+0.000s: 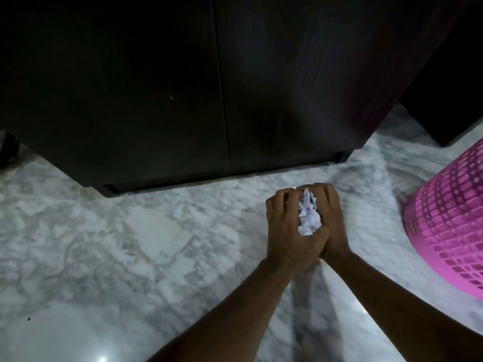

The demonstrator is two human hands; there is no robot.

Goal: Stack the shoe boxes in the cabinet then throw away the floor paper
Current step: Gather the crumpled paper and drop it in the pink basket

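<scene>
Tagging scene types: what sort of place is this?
Probably a home interior: glossy grey-white marble floor, dark wooden cabinet with closed doors, pink perforated plastic basket.

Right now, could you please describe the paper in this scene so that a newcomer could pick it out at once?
Start at the tall dark wooden cabinet with its doors shut, then drop to the grey-white marble floor in front of it. There the left hand and right hand press together around a crumpled white paper ball, the only white, wrinkled thing, left of the pink plastic lattice basket.
</scene>
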